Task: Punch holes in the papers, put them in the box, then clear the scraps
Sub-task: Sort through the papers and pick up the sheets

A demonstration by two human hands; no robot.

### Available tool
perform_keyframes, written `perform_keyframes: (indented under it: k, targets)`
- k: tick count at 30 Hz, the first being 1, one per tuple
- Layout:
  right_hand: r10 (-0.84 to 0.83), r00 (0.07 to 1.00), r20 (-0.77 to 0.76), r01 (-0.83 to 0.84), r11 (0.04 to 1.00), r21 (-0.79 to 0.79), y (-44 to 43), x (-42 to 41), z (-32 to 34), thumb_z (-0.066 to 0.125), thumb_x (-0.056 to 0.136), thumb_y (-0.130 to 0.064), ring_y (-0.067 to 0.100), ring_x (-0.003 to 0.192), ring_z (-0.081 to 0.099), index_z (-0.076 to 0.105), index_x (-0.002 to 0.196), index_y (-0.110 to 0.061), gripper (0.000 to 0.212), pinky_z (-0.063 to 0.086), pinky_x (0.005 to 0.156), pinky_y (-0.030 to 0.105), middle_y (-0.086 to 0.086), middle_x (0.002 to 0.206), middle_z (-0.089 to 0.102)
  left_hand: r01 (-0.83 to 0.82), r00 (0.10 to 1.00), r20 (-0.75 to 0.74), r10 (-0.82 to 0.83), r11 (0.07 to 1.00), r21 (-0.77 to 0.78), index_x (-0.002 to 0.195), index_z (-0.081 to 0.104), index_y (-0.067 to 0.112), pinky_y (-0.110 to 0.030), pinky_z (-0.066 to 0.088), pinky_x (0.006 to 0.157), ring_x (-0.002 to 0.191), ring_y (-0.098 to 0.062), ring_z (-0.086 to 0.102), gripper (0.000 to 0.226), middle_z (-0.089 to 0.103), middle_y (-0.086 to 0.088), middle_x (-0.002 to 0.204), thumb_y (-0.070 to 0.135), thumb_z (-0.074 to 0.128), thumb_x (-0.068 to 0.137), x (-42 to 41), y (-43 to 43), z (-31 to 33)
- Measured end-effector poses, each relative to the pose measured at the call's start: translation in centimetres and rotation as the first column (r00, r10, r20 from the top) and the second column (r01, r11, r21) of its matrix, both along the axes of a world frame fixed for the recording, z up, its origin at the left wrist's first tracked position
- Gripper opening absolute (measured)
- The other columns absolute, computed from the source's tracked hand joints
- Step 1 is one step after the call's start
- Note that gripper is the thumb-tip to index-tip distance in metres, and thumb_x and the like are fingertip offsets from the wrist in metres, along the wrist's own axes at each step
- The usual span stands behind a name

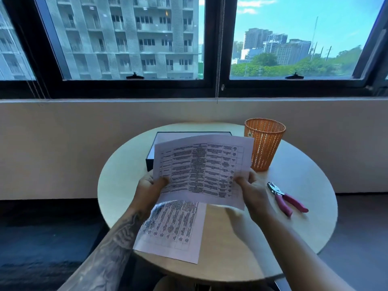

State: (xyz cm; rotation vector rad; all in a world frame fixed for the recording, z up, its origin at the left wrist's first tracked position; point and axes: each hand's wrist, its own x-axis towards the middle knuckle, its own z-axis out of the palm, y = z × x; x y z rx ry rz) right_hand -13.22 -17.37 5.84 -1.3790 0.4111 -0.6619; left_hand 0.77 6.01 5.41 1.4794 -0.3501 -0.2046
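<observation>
A printed sheet with a table (201, 169) is held up above the round table between both hands. My left hand (150, 186) pinches its lower left edge and my right hand (253, 185) pinches its lower right edge. A second printed sheet (174, 229) lies flat on the table near the front edge. Behind the raised sheet sits a dark open box with a white inside (153, 150), partly hidden by the paper. A pink-handled hole punch (285, 197) lies on the table to the right of my right hand.
An orange mesh bin (263, 143) stands at the back right of the round pale table (117, 185). A low wall and large windows lie behind the table. Dark floor surrounds it.
</observation>
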Motion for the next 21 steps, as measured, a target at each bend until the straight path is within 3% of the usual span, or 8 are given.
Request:
perform_keyframes:
  k: [4, 9, 11, 13, 15, 17, 19, 21]
  targets:
    - [-0.001, 0.999, 0.034, 0.002, 1.0, -0.025, 0.2, 1.0, 1.2, 0.058, 0.099, -0.009, 0.02, 0.092, 0.073, 0.06, 0.113, -0.017, 0.017, 0.062, 0.075, 0.035, 0.004, 0.104, 0.072, -0.078, 0.996, -0.03, 0.078, 0.997, 0.006, 0.11, 0.071, 0.007, -0.043, 0.06, 0.078, 0.09, -0.032, 0.073, 0.019, 0.077, -0.01, 0.1, 0.01, 0.066, 0.091, 1.8, 0.9, 0.6]
    - [-0.071, 0.995, -0.073, 0.065, 0.994, -0.091, 1.6, 1.5, -0.5, 0.061, 0.095, -0.005, 0.014, 0.089, 0.062, 0.053, 0.123, -0.016, 0.031, 0.048, 0.071, 0.021, 0.007, 0.106, 0.065, -0.244, 0.97, -0.046, 0.241, 0.967, -0.078, 0.104, 0.071, 0.008, -0.037, 0.057, 0.074, 0.086, -0.029, 0.069, 0.016, 0.074, -0.009, 0.099, 0.006, 0.069, 0.089, 3.8, 3.4, 1.8]
    - [-0.035, 0.981, -0.19, -0.013, 0.97, -0.244, 2.5, 1.6, -2.2, 0.064, 0.093, -0.008, 0.015, 0.085, 0.062, 0.061, 0.117, -0.015, 0.025, 0.047, 0.068, 0.016, 0.006, 0.105, 0.067, -0.29, 0.957, -0.053, 0.287, 0.953, -0.085, 0.097, 0.071, 0.014, -0.04, 0.056, 0.079, 0.086, -0.029, 0.068, 0.011, 0.074, -0.008, 0.097, 0.006, 0.069, 0.089, 4.4, 4.1, 1.7]
    - [0.025, 0.944, -0.328, -0.193, 0.849, -0.491, 3.7, 1.6, -3.7, 0.067, 0.093, -0.021, 0.013, 0.091, 0.061, 0.066, 0.116, -0.024, 0.024, 0.05, 0.079, 0.023, -0.002, 0.111, 0.065, -0.331, 0.943, -0.066, 0.327, 0.94, -0.078, 0.09, 0.071, 0.018, -0.042, 0.056, 0.08, 0.086, -0.029, 0.068, 0.011, 0.073, -0.006, 0.093, 0.007, 0.069, 0.089, 4.9, 4.5, 1.6]
    - [0.014, 0.882, -0.471, -0.394, 0.568, -0.722, 4.8, 1.5, -4.5, 0.062, 0.094, -0.042, 0.014, 0.111, 0.056, 0.064, 0.127, -0.034, 0.034, 0.047, 0.096, 0.033, -0.007, 0.125, 0.058, -0.348, 0.936, -0.08, 0.342, 0.935, -0.071, 0.088, 0.071, 0.019, -0.047, 0.054, 0.081, 0.086, -0.03, 0.067, 0.01, 0.073, -0.006, 0.092, 0.009, 0.07, 0.088, 5.3, 4.8, 1.3]
    - [-0.083, 0.839, -0.537, -0.5, 0.271, -0.823, 5.5, 1.4, -4.5, 0.05, 0.095, -0.057, 0.018, 0.122, 0.047, 0.059, 0.135, -0.039, 0.044, 0.041, 0.099, 0.035, -0.007, 0.134, 0.053, -0.366, 0.929, -0.084, 0.36, 0.928, -0.066, 0.086, 0.071, 0.018, -0.045, 0.051, 0.076, 0.084, -0.028, 0.062, 0.009, 0.07, -0.007, 0.087, 0.009, 0.069, 0.088, 5.6, 5.1, 1.1]
    - [-0.122, 0.832, -0.541, -0.52, 0.165, -0.838, 5.1, 1.3, -4.2, 0.043, 0.096, -0.061, 0.019, 0.121, 0.046, 0.06, 0.133, -0.041, 0.045, 0.039, 0.096, 0.037, -0.007, 0.135, 0.054, -0.38, 0.923, -0.084, 0.374, 0.922, -0.074, 0.084, 0.071, 0.017, -0.042, 0.044, 0.072, 0.082, -0.026, 0.056, 0.009, 0.065, -0.008, 0.085, 0.009, 0.069, 0.088, 5.7, 5.4, 0.9]
    - [-0.134, 0.836, -0.533, -0.513, 0.159, -0.844, 4.2, 1.1, -4.0, 0.041, 0.095, -0.06, 0.02, 0.116, 0.052, 0.065, 0.124, -0.037, 0.044, 0.042, 0.093, 0.037, -0.007, 0.129, 0.06, -0.382, 0.923, -0.086, 0.375, 0.92, -0.091, 0.086, 0.071, 0.017, -0.044, 0.045, 0.073, 0.083, -0.027, 0.055, 0.009, 0.064, -0.011, 0.089, 0.008, 0.069, 0.089, 5.8, 5.7, 0.8]
